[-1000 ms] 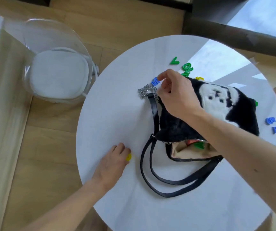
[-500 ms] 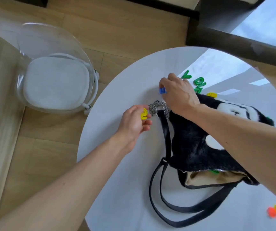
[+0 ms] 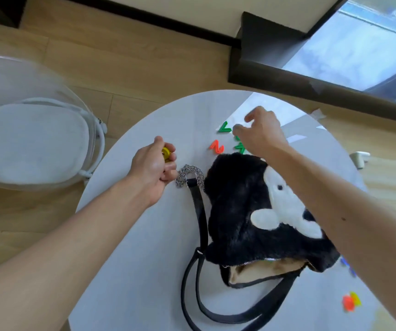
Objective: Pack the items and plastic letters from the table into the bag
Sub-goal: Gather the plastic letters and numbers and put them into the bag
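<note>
We see a round white table (image 3: 130, 247) with a black-and-white plush bag (image 3: 247, 218) lying on it, its zipped mouth open toward us and showing a tan lining. Its black straps (image 3: 199, 295) loop across the table near the front edge, and a silver chain (image 3: 188, 174) sits at the bag's far left corner.

The left hand (image 3: 152, 169) is curled into a closed grip around a yellow plastic letter (image 3: 166, 152), just beside the chain. The right hand (image 3: 260, 132) hovers over the far side of the table with fingers loosely spread — its grip is wide, with nothing we can see in it. Its fingertips are near a green letter (image 3: 224, 127); an orange letter (image 3: 216, 146) lies just beyond the bag, and another green piece (image 3: 240, 148) shows partly under the hand.

At the right front edge lie blurred orange and yellow pieces (image 3: 351, 302), touching — we cannot read their shapes. A clear chair with a white cushion (image 3: 32, 139) stands on the wooden floor (image 3: 125, 58), left of the table.
</note>
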{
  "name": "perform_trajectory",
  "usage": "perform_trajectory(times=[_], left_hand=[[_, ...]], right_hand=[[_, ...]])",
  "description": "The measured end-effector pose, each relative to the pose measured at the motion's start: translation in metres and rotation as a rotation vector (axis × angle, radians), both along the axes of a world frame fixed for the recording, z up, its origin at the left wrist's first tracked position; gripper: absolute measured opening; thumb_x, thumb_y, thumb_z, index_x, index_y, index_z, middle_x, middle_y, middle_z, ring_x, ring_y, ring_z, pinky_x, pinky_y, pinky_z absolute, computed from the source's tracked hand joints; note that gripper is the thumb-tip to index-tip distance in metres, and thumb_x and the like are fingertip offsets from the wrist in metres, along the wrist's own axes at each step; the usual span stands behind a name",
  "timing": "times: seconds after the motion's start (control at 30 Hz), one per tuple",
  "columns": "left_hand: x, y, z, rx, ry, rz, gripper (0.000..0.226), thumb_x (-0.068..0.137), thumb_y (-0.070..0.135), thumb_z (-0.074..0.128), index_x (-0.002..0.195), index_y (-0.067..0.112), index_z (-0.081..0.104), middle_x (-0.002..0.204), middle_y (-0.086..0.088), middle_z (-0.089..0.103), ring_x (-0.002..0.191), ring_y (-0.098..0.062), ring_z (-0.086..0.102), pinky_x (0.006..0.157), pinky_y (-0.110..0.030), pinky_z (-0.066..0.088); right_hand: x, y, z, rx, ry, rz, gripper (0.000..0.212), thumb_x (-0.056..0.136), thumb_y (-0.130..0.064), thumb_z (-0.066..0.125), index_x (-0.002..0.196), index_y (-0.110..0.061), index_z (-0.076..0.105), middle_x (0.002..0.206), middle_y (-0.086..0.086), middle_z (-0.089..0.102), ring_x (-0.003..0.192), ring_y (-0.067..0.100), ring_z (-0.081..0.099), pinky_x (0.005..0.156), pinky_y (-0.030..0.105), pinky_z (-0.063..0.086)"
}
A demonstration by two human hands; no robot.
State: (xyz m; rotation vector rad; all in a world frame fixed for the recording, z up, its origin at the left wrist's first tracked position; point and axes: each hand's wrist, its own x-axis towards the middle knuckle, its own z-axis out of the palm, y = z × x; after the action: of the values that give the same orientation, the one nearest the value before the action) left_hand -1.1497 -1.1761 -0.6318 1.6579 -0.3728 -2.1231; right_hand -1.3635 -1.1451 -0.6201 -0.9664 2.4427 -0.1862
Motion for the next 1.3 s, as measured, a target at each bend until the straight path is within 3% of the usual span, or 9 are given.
perform_trajectory(times=[0.1, 0.23, 0.4, 0.5, 0.6, 0.7, 0.83, 1.1, 1.3], left_hand=[[0.004, 0.009, 0.001, 0.012, 0.021, -0.019, 0.039, 0.107, 0.032, 0.036, 0.077, 0.010, 0.049, 0.066, -0.005, 0.044, 0.042, -0.010, 0.028, 0.035, -0.017, 0.018], [0.009, 0.020, 0.000, 0.033, 0.046, -0.017, 0.038, 0.107, 0.032, 0.036, 0.080, 0.010, 0.050, 0.065, -0.004, 0.044, 0.041, -0.009, 0.028, 0.037, -0.017, 0.016], [0.012, 0.030, -0.002, 0.045, 0.033, -0.033, 0.037, 0.107, 0.033, 0.039, 0.080, 0.010, 0.051, 0.066, -0.004, 0.044, 0.042, -0.009, 0.028, 0.035, -0.016, 0.018], [0.012, 0.033, -0.004, 0.048, 0.026, -0.039, 0.037, 0.106, 0.033, 0.040, 0.080, 0.010, 0.052, 0.066, -0.004, 0.045, 0.042, -0.009, 0.028, 0.036, -0.017, 0.018], [0.009, 0.035, -0.004, 0.049, 0.025, -0.042, 0.037, 0.106, 0.033, 0.040, 0.080, 0.009, 0.053, 0.065, -0.004, 0.045, 0.042, -0.009, 0.028, 0.036, -0.017, 0.018], [0.008, 0.034, -0.003, 0.038, 0.023, -0.048, 0.038, 0.106, 0.033, 0.040, 0.080, 0.009, 0.054, 0.065, -0.004, 0.045, 0.041, -0.009, 0.028, 0.036, -0.017, 0.018], [0.013, 0.027, -0.004, 0.026, 0.006, -0.056, 0.036, 0.106, 0.033, 0.040, 0.083, 0.009, 0.053, 0.066, -0.004, 0.045, 0.041, -0.009, 0.029, 0.036, -0.017, 0.019], [0.025, 0.026, -0.004, 0.049, -0.013, -0.041, 0.035, 0.106, 0.034, 0.040, 0.085, 0.009, 0.054, 0.064, -0.004, 0.047, 0.042, -0.010, 0.029, 0.036, -0.017, 0.019], [0.031, 0.029, -0.006, 0.064, -0.026, -0.048, 0.036, 0.106, 0.036, 0.041, 0.086, 0.009, 0.055, 0.064, -0.004, 0.047, 0.043, -0.009, 0.029, 0.035, -0.017, 0.021]], right_hand=[[-0.043, 0.011, -0.018, 0.382, 0.104, -0.065, 0.057, 0.088, -0.038, 0.066, 0.132, -0.006, 0.047, 0.139, 0.018, 0.045, 0.111, 0.040, 0.057, 0.076, 0.036, 0.042], [-0.049, 0.028, -0.039, 0.499, -0.014, -0.112, 0.077, 0.072, -0.047, 0.067, 0.133, -0.006, 0.043, 0.120, 0.018, 0.056, 0.100, 0.035, 0.061, 0.060, 0.031, 0.043], [-0.046, 0.017, -0.044, 0.531, -0.095, -0.160, 0.113, 0.065, -0.060, 0.076, 0.151, -0.012, 0.020, 0.127, 0.012, 0.049, 0.117, 0.032, 0.054, 0.082, 0.040, 0.048], [-0.040, 0.010, -0.048, 0.479, -0.083, -0.193, 0.108, 0.075, -0.056, 0.076, 0.153, -0.012, 0.015, 0.132, 0.013, 0.046, 0.118, 0.032, 0.052, 0.089, 0.039, 0.047], [-0.023, 0.005, -0.054, 0.348, 0.012, -0.140, 0.093, 0.075, -0.043, 0.083, 0.144, -0.014, 0.029, 0.129, 0.015, 0.046, 0.103, 0.034, 0.054, 0.074, 0.039, 0.043], [-0.008, -0.003, -0.059, 0.208, -0.002, -0.109, 0.076, 0.075, -0.029, 0.087, 0.132, -0.016, 0.038, 0.124, 0.013, 0.044, 0.102, 0.035, 0.056, 0.074, 0.037, 0.040], [-0.003, -0.011, -0.059, 0.172, -0.017, 0.017, 0.059, 0.083, -0.016, 0.075, 0.130, -0.021, 0.041, 0.125, 0.013, 0.042, 0.103, 0.040, 0.059, 0.073, 0.037, 0.042], [-0.004, -0.018, -0.045, 0.270, -0.020, 0.396, 0.111, 0.064, -0.051, 0.084, 0.151, -0.039, 0.015, 0.140, 0.013, 0.026, 0.094, 0.040, 0.057, 0.078, 0.040, 0.047], [0.008, -0.030, -0.054, 0.159, 0.039, 0.548, 0.083, 0.072, -0.029, 0.088, 0.137, -0.032, 0.037, 0.127, 0.012, 0.034, 0.087, 0.039, 0.060, 0.070, 0.037, 0.045]])
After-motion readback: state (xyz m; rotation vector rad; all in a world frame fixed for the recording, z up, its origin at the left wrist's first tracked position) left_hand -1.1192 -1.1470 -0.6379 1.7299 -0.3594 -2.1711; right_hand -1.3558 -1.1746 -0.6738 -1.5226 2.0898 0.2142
